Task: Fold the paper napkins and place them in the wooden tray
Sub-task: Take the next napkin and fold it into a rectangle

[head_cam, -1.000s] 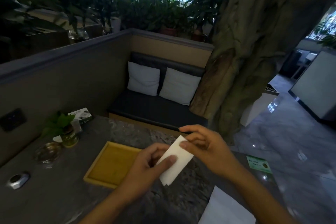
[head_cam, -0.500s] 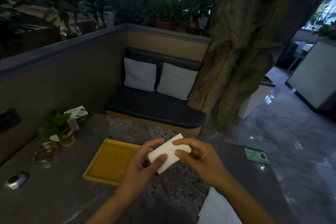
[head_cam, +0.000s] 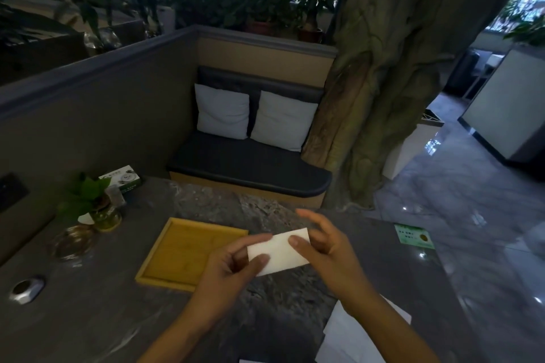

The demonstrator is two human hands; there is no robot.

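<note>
Left hand [head_cam: 233, 262] and right hand [head_cam: 324, 247] pinching folded napkin [head_cam: 278, 252], above table [head_cam: 88, 318], beside wooden tray [head_cam: 182, 250]

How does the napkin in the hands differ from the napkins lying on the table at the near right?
The folded napkin is a small compact rectangle; the flat napkins spread out much larger. The folded napkin is held above the table in the grip of the left hand and right hand, beside the empty wooden tray; the flat napkins rest on the table, untouched. Both are plain white paper.
</note>
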